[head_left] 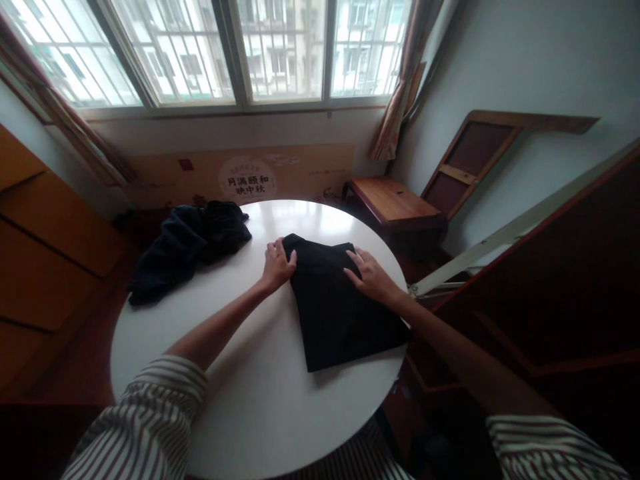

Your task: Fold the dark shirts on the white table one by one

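A folded black garment (340,313) lies on the round white table (240,393), its wide end toward me and its right corner at the table's edge. At its far left corner, my left hand (279,267) is closed on the cloth, thumb on top and fingers around the edge. My right hand (373,277) rests at the far right edge of the garment, thumb and fingers apart on the cloth. What lies under either hand is hidden.
A crumpled dark blue and black garment (190,247) lies at the table's left side, partly over the edge. Behind the table stand a printed board (175,173) and a low wooden stool (395,200). An orange cabinet (55,247) is at the left, a dark wooden panel (550,300) at the right.
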Demonstrator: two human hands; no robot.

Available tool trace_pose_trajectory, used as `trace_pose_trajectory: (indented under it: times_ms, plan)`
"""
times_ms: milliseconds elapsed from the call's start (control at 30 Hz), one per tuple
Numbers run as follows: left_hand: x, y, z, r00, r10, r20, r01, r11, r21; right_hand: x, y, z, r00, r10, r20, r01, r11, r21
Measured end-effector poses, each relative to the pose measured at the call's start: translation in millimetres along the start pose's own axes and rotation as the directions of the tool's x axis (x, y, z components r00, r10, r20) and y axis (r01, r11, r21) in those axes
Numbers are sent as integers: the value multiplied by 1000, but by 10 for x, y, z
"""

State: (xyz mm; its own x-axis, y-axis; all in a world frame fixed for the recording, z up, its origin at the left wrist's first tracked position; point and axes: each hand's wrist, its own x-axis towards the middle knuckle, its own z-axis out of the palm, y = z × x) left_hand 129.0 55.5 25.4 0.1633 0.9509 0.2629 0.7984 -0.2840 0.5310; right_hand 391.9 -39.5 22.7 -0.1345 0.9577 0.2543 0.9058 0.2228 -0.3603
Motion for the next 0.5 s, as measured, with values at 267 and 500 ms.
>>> trace_pose_trajectory:
  times_ms: [267,500]
  plan:
    - [143,-117,-30,945,-164,282,252,917,-309,-694,-414,-49,965,-136,225,151,987,-49]
    - [332,-281,-126,982,-82,171,121,964,-236,-368,-559,140,959,-133,249,159,984,-84]
